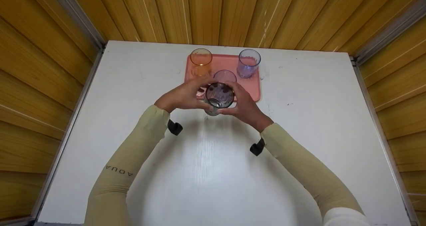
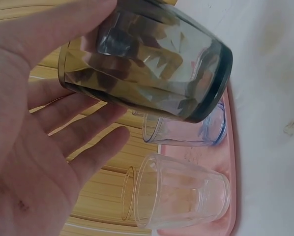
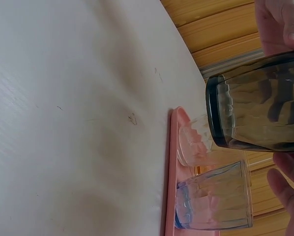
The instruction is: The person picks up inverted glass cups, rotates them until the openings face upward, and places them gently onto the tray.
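A dark grey see-through tumbler (image 1: 219, 95) is held up over the front edge of a pink tray (image 1: 254, 89). My left hand (image 1: 186, 94) grips it from the left and my right hand (image 1: 244, 103) from the right, thumbs on the near side. In the left wrist view, the left thumb lies on the dark tumbler (image 2: 152, 59) and the lower fingers spread beside it. The right wrist view shows the tumbler's thick base (image 3: 217, 110) clear of the tray, with part of the right hand cut off by the frame edge.
On the tray stand an orange tumbler (image 1: 201, 64) at back left, a blue tumbler (image 1: 249, 66) at back right and a pale purple tumbler (image 1: 225, 75) in the middle. A clear tumbler (image 2: 181, 191) is partly hidden by the left hand in the head view. Wood-panelled walls (image 1: 206, 16) border the white table (image 1: 206, 172).
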The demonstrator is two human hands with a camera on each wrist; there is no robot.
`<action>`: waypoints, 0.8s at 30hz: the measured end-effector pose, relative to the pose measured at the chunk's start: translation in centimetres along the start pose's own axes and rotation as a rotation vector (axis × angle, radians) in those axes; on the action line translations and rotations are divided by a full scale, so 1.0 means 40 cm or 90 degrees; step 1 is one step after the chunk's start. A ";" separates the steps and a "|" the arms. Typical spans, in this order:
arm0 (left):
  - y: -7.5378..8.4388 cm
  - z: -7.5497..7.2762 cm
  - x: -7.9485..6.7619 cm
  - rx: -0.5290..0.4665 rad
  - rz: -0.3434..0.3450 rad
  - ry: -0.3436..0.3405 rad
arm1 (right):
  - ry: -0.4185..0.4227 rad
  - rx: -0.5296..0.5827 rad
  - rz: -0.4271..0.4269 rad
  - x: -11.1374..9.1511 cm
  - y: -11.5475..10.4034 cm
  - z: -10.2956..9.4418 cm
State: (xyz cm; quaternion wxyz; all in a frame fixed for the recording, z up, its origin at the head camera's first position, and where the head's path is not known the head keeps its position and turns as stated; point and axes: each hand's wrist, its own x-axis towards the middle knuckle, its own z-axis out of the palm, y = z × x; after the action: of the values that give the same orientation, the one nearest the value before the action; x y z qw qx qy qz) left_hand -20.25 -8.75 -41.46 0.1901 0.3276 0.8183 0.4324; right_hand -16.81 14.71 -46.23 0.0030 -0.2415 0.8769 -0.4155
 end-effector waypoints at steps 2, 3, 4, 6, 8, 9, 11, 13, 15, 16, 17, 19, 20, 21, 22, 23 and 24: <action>-0.001 0.001 0.000 -0.005 -0.003 0.000 | -0.001 0.003 -0.004 0.000 0.000 0.000; -0.001 0.002 0.000 -0.009 -0.006 0.000 | -0.002 0.003 -0.005 0.000 0.000 -0.001; -0.002 0.003 0.000 -0.014 -0.007 0.000 | -0.003 0.002 -0.006 0.000 0.000 -0.001; -0.002 0.004 0.001 -0.023 -0.008 0.001 | -0.007 0.000 -0.006 -0.001 -0.001 -0.002; -0.003 0.005 0.001 -0.027 -0.008 0.001 | -0.012 -0.004 -0.002 0.000 -0.003 -0.002; -0.003 0.006 0.002 -0.026 -0.007 0.001 | -0.014 -0.006 0.001 0.000 -0.004 -0.002; -0.003 0.006 0.002 -0.021 -0.005 0.001 | -0.019 -0.011 0.010 0.000 -0.005 -0.003; -0.004 0.006 0.003 -0.015 -0.001 0.003 | -0.021 -0.015 0.019 0.001 -0.008 -0.003; -0.003 0.006 0.005 -0.010 0.000 0.003 | -0.023 -0.022 0.023 0.002 -0.010 -0.004; -0.002 0.007 0.005 -0.008 -0.001 0.003 | -0.023 -0.027 0.025 0.003 -0.011 -0.005; -0.001 0.007 0.006 -0.006 -0.002 0.003 | -0.023 -0.031 0.026 0.003 -0.013 -0.005; 0.001 0.008 0.007 -0.005 -0.004 0.002 | -0.024 -0.040 0.027 0.005 -0.015 -0.007; 0.002 0.008 0.008 -0.005 -0.006 0.000 | -0.024 -0.043 0.025 0.005 -0.015 -0.008; 0.003 0.008 0.009 -0.005 -0.006 0.000 | -0.023 -0.044 0.024 0.006 -0.015 -0.008; 0.003 0.009 0.010 -0.004 -0.006 0.000 | -0.022 -0.044 0.022 0.007 -0.015 -0.008; 0.004 0.009 0.010 -0.003 -0.004 0.000 | -0.021 -0.044 0.020 0.007 -0.015 -0.009; 0.004 0.009 0.011 -0.002 -0.003 0.000 | -0.019 -0.043 0.016 0.007 -0.015 -0.009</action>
State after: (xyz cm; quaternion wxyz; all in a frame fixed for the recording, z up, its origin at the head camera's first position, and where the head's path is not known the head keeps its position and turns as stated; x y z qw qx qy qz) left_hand -20.30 -8.18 -41.54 0.1916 0.3253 0.8186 0.4329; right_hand -16.87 14.52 -45.50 0.0132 -0.2368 0.8932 -0.3821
